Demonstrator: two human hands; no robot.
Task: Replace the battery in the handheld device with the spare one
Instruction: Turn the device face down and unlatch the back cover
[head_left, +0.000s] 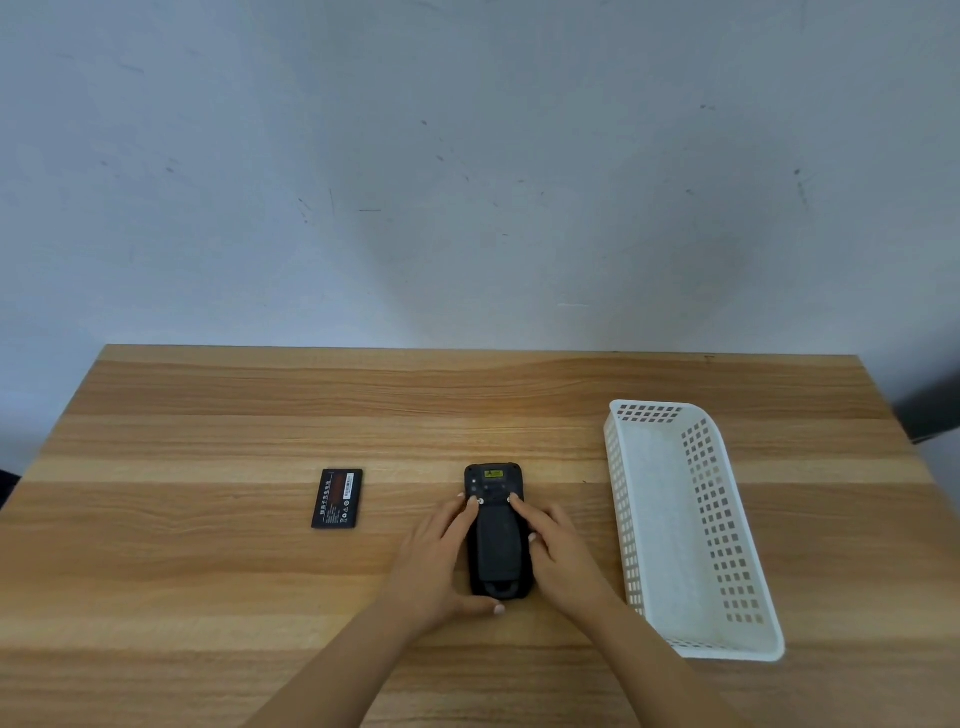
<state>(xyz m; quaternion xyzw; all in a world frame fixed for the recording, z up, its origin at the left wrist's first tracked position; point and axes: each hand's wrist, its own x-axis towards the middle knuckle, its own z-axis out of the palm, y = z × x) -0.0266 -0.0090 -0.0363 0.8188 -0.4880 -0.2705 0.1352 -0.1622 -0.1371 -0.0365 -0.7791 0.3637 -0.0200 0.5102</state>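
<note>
A black handheld device (497, 540) lies back-up on the wooden table (208, 597), with a small yellow label near its far end. My left hand (441, 561) rests on its left side, a fingertip on a latch near the top and the thumb by the near end. My right hand (556, 551) lies along its right side with a fingertip on the opposite latch. The back cover looks closed. A flat black spare battery (337, 499) with an orange label lies on the table to the left, apart from both hands.
A white perforated plastic basket (727, 530) stands to the right of the device, with nothing visible inside. The table's far edge meets a pale wall. A dark object (930, 410) shows at the far right edge.
</note>
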